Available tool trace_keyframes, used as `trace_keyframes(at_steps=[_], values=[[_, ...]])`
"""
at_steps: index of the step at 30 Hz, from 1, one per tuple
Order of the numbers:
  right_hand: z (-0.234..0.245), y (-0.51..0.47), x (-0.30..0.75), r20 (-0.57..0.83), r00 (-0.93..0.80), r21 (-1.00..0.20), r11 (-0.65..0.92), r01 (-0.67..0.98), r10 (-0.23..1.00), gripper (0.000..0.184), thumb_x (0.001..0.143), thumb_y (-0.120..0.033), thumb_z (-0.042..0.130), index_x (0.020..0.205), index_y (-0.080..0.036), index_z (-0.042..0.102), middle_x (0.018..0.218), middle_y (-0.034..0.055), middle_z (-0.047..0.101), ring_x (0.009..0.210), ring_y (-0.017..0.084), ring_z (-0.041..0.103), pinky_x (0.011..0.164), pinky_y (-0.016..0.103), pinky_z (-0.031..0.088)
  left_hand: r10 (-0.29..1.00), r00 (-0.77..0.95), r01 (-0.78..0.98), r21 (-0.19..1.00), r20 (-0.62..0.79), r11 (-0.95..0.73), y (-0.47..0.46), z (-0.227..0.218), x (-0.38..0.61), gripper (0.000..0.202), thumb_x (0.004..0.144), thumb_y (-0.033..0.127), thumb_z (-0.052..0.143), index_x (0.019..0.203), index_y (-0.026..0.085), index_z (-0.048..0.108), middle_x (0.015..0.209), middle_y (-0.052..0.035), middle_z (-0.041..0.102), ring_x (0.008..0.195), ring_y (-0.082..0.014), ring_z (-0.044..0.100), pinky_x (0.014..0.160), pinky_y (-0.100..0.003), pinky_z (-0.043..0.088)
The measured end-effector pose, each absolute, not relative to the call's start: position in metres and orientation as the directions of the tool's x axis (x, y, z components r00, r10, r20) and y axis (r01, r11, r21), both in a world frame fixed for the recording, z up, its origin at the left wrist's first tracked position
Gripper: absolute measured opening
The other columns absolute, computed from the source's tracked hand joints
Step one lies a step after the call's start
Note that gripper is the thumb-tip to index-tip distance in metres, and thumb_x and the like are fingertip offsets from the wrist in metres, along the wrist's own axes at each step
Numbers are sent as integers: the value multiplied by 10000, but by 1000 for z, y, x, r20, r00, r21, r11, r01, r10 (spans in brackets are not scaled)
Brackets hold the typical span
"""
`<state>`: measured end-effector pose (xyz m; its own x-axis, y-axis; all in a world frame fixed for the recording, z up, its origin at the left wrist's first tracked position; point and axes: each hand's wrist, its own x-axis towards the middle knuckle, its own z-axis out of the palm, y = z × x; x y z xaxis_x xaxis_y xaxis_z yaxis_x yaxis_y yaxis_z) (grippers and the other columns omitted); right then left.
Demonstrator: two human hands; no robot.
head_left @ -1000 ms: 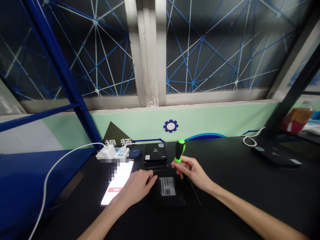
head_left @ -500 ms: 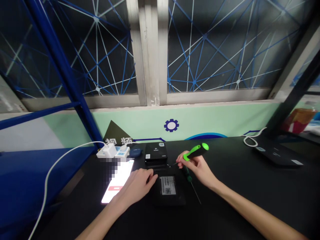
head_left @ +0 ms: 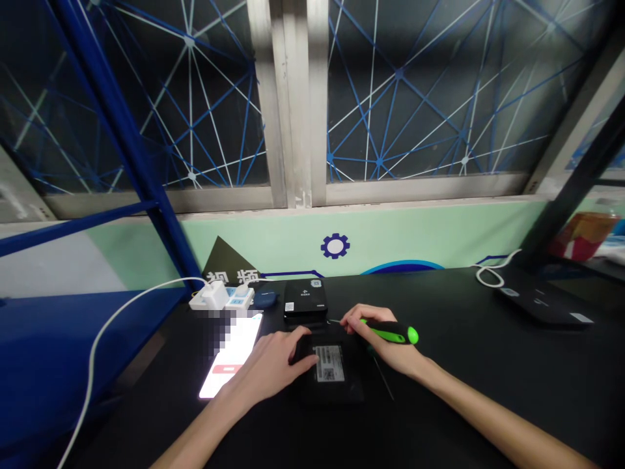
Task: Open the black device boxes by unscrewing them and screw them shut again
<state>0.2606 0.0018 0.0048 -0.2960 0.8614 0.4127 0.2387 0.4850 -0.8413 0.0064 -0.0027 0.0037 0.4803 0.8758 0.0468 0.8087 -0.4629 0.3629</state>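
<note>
A flat black box with a white label [head_left: 330, 371] lies bottom-up on the black table [head_left: 463, 391] in front of me. My left hand [head_left: 273, 368] rests on its left edge, fingers curled against it. My right hand [head_left: 378, 339] is closed on a screwdriver with a green and black handle [head_left: 393, 333]. The handle lies almost level and points right; its thin metal tip points left near the box's far edge. A second black box [head_left: 305, 299] sits just behind.
A lit phone [head_left: 229, 358] lies left of my left hand. Behind it are a white power strip with a plug [head_left: 219, 298] and a white cable [head_left: 117, 326]. A thin tool [head_left: 382, 381] lies under my right wrist. A black device [head_left: 541, 303] and white cord [head_left: 491, 272] sit far right.
My right hand has tipped the screwdriver from upright down to nearly level, handle now pointing right. My left hand has slid a little onto the labelled box.
</note>
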Motion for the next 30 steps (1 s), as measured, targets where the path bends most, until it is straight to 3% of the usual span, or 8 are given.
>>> trace_keyframes(at_steps=[4,10,12,14,16,19,23,30], values=[[6,-1,260,374,-314,-858,454,240,872,436,963,-429,514,634,-167,629,690,50,668,619,158,590,592,275,457,880,473,805,385,42,-451,-2,1,6,383,908,519,550,1201,277,596,666,43,591,604,-165,576,524,-258,277],[7,-3,261,412,-285,-841,482,248,866,428,956,-411,533,619,-168,634,662,46,664,605,156,598,586,274,461,880,473,801,393,48,-452,-1,2,6,386,901,529,552,1183,268,596,646,49,589,581,-162,569,510,-257,259],[7,-2,261,428,-257,-839,487,243,866,431,951,-421,538,616,-169,639,663,50,670,595,155,594,574,275,463,903,426,841,343,58,-419,-1,2,6,367,874,576,563,985,236,646,607,43,563,558,-159,547,503,-263,238],[7,-2,262,437,-223,-847,483,225,871,437,943,-440,545,613,-171,644,668,54,679,593,158,595,574,279,472,920,388,876,286,62,-389,-1,2,6,428,852,613,563,706,211,590,548,37,517,518,-147,505,496,-270,217],[8,-1,262,427,-195,-866,461,193,883,438,933,-460,554,617,-172,653,666,55,683,584,158,595,572,282,481,917,393,878,270,69,-396,-1,2,7,469,855,609,556,618,207,511,521,40,488,498,-136,479,495,-270,217],[10,0,265,403,-160,-894,425,145,901,456,922,-477,568,591,-175,655,607,47,661,543,155,582,543,281,471,899,429,844,316,90,-434,-3,4,7,342,867,571,562,828,231,566,551,58,506,519,-143,499,508,-263,242],[11,-1,268,381,-139,-920,390,43,914,514,923,-475,566,505,-179,608,517,39,626,442,137,533,486,281,429,886,458,818,357,70,-451,-5,4,7,351,896,538,538,1101,254,573,606,59,536,562,-156,536,518,-263,257],[15,-5,268,354,-163,-933,360,5,921,579,925,-497,549,431,-194,540,405,13,544,360,123,482,468,282,418,888,458,822,358,46,-443,-4,2,6,338,904,523,535,1106,256,580,626,56,557,581,-158,551,516,-262,270]])
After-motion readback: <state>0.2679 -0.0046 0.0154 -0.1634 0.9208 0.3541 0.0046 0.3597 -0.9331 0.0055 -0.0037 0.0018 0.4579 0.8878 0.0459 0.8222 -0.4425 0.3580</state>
